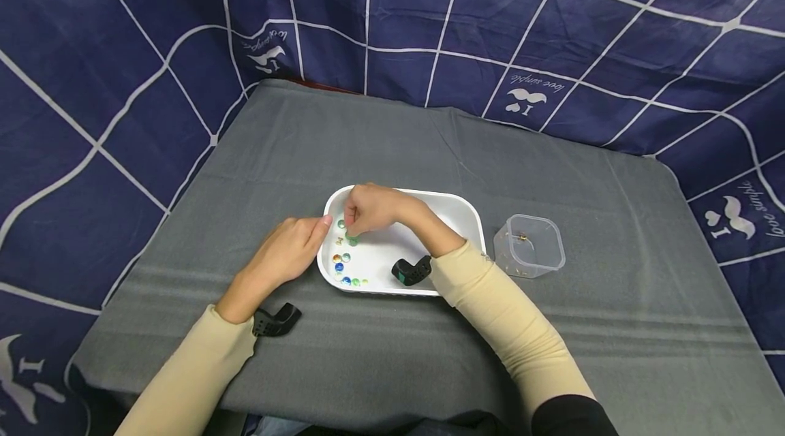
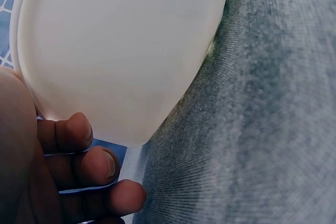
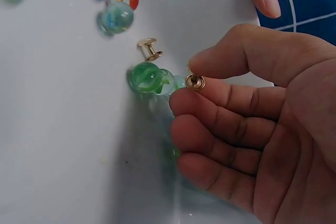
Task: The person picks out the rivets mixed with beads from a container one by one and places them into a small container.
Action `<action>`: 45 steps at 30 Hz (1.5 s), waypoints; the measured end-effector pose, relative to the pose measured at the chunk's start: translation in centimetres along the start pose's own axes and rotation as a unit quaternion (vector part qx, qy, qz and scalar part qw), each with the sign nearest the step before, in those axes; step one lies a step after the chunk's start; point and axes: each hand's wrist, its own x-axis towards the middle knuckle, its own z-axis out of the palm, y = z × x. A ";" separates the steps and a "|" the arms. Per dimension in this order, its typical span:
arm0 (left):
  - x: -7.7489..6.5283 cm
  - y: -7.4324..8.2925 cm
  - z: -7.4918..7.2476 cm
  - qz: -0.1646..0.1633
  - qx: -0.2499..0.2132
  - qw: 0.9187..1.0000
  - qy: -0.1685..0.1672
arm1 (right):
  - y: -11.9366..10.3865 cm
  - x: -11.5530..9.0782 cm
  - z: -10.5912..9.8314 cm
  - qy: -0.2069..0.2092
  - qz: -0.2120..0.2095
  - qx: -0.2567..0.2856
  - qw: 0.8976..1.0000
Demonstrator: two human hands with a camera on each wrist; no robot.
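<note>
A white tray (image 1: 454, 218) holds several glass marbles (image 1: 339, 267) along its left side. My left hand (image 1: 288, 248) grips the tray's left rim, thumb on the edge and fingers curled against the outer wall (image 2: 126, 51). Over the tray, my right hand (image 1: 375, 210) pinches a small gold-coloured rivet (image 3: 195, 82) between thumb and index finger. Another gold rivet (image 3: 150, 49), spool-shaped, lies on the tray floor near a green swirled marble (image 3: 145, 77). Some marbles are partly hidden behind the right fingers.
A clear plastic box (image 1: 540, 267) stands right of the tray, with a small gold piece (image 1: 521, 238) inside. Grey cloth (image 1: 392, 143) covers the table. Blue gridded curtains (image 1: 405, 7) hang behind and at both sides.
</note>
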 end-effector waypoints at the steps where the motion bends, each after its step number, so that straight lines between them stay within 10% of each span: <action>1: 0.0 0.0 0.0 0.000 0.001 1.000 0.000 | 0.0 -0.1 -0.1 -0.001 0.000 0.006 1.000; 45: 0.1 -0.3 0.1 0.006 0.006 1.000 0.002 | 1.8 -2.7 -2.3 0.043 -0.078 0.128 0.988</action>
